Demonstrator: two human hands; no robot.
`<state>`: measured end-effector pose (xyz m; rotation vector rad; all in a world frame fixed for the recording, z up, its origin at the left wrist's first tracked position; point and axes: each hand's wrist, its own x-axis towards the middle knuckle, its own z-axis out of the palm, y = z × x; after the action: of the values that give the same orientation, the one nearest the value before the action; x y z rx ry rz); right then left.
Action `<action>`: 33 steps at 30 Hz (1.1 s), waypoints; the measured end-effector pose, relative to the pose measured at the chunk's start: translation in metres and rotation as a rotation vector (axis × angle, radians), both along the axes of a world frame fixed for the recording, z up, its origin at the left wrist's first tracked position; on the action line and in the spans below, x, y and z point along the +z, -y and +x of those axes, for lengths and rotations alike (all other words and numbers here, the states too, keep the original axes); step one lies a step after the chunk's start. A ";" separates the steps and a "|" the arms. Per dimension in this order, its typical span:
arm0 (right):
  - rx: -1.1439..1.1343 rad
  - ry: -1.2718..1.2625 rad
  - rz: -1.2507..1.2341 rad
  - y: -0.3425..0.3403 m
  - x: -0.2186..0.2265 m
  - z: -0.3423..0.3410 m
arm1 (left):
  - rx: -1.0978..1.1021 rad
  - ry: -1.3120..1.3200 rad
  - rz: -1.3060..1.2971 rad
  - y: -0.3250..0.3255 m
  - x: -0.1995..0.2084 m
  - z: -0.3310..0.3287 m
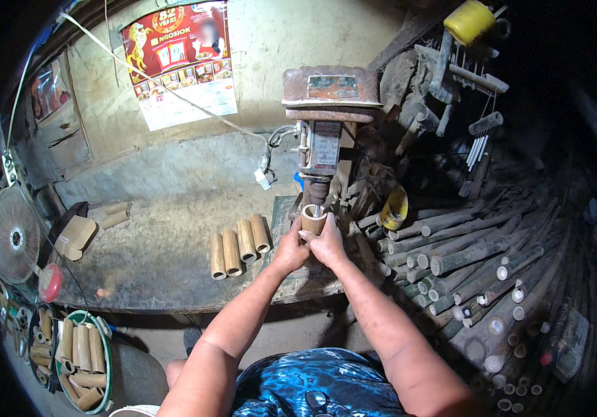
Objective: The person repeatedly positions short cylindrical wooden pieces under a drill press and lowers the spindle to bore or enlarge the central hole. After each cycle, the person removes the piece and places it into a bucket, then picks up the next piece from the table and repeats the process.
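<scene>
Both my hands grip one short bamboo tube [314, 221], held upright under the chuck of a rusty drill press [330, 104]. The tool in the chuck reaches down into the tube's open top. My left hand [290, 248] wraps the tube's left side, and my right hand [328, 243] closes on its right side. Where my thumbs meet, they hide the tube's lower part. On the bench to the left lie several cut bamboo tubes [246, 240] side by side.
The wooden workbench [152, 243] stands against a wall with a calendar [180, 66]. At left are a fan [13, 233] and a bin [107, 361] of bamboo pieces. Long bamboo poles [465, 257] are stacked at right, near a yellow container [394, 208]. A cable [173, 90] hangs across the wall.
</scene>
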<state>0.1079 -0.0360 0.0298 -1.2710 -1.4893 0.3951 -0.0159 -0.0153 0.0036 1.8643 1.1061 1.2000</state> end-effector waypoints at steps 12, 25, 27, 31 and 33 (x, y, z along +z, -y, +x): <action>0.066 -0.086 0.037 -0.005 0.000 0.013 | 0.014 -0.010 0.123 -0.005 0.001 0.011; 0.066 -0.089 0.032 0.017 0.006 0.022 | 0.026 -0.033 0.056 0.016 0.010 0.020; 0.071 -0.082 0.043 0.019 0.006 0.022 | 0.065 -0.016 0.190 0.017 0.007 0.022; 0.060 -0.073 0.007 0.024 0.004 0.021 | 0.068 -0.034 0.151 0.020 0.005 0.019; 0.047 -0.072 -0.023 0.026 0.004 0.019 | 0.076 -0.070 0.102 0.023 0.006 0.017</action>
<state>0.1271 -0.0623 0.0337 -1.2289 -1.4596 0.4858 0.0013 -0.0380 0.0099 1.9696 1.1837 1.2638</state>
